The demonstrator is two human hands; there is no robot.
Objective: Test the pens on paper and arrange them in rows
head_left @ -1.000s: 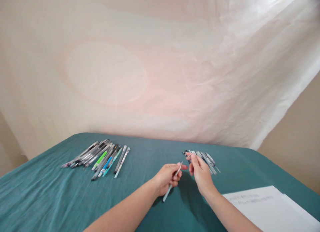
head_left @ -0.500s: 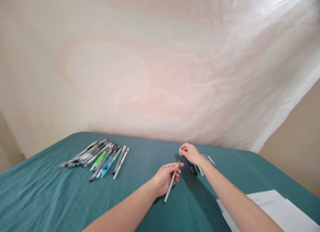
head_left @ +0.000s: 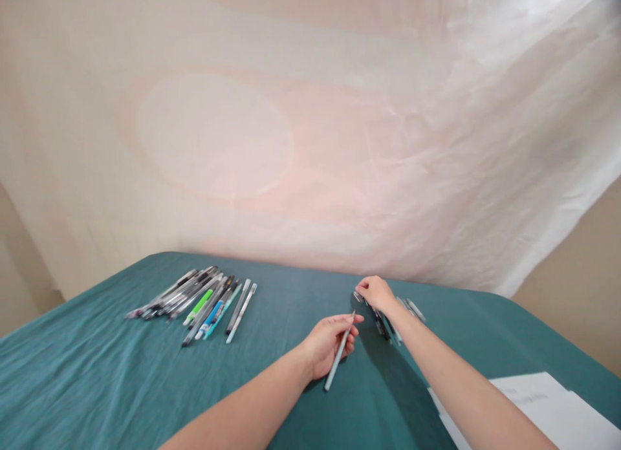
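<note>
Taking the pen (head_left: pixel 338 355) in the left hand (head_left: pixel 328 343) as our landmark, we see well to its left a large heap of pens (head_left: pixel 180 297), many lying across one another. On the heap's right side, nearer the landmark, come a green pen (head_left: pixel 201 304), a blue pen (head_left: pixel 210 317), then a grey pen (head_left: pixel 238 308) and a white pen (head_left: pixel 242 313) side by side. The left hand grasps the landmark pen between thumb and fingers, tilted, its narrow upper end seemingly without a cap. Just beyond it and to its right, the right hand (head_left: pixel 378 293) has thumb and finger drawn together over a small clear piece (head_left: pixel 358 296); we cannot tell whether it is gripped or released. Under and beside that wrist, right of the landmark, lie dark pens (head_left: pixel 381 324) and some pale pens (head_left: pixel 415 310). We judge the work partway along: one pen is in hand, a smaller group lies to its right, and the large heap to its left looks like most of what is left. As for writing, we can read no brand or label on any pen, and the grey lines on the paper (head_left: pixel 548 408), nearer us and right of the landmark, are too blurred to make out.
</note>
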